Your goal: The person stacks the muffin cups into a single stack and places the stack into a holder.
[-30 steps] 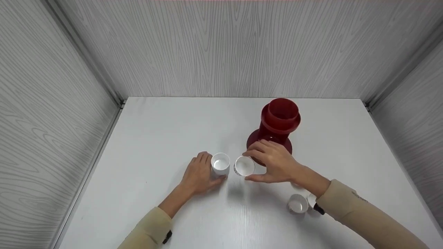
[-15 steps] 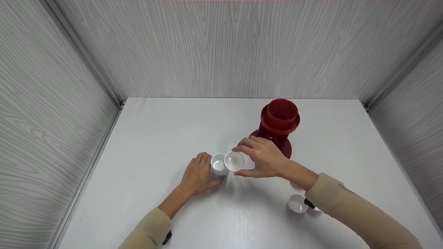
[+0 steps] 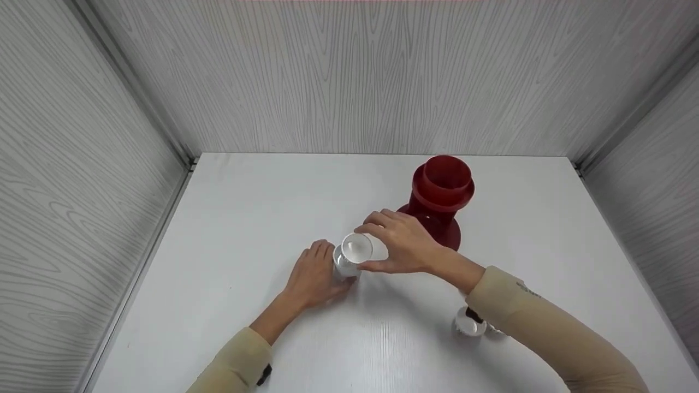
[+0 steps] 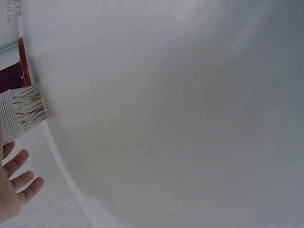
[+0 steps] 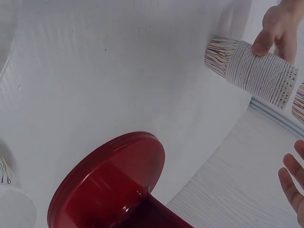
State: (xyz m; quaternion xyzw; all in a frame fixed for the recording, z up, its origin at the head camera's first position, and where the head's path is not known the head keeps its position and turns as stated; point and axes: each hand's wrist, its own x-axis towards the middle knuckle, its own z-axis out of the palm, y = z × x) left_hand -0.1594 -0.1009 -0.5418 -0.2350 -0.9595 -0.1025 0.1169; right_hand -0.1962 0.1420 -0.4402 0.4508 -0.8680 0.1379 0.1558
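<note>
1. The left hand, near the lower centre of the head view, is gripping a stack of nested paper cups; its thumb is pressing the side of the stack, as the right wrist view is showing.
2. The stack is standing with its mouths facing up. Each cup is holding the next one inside it, so a column of white rims is rising above the coloured wavy lines of the lowest cup.
3. The right hand, right of centre, is pinching a single paper cup between thumb and fingers. That cup is hanging over the mouth of the stack, partly covering it in the head view; its white interior is facing the camera. In the right wrist view a thin gap is showing between the two.
4. A red cylindrical container is standing right of centre, behind the right hand. Its round mouth is facing up, showing red inner walls; how deep it goes is hard to tell. Its wide round base is resting on the white desk.
5. At the lower right, a loose paper cup is sitting mouth up, while the right sleeve is mostly hiding another cup just beside it.
</note>
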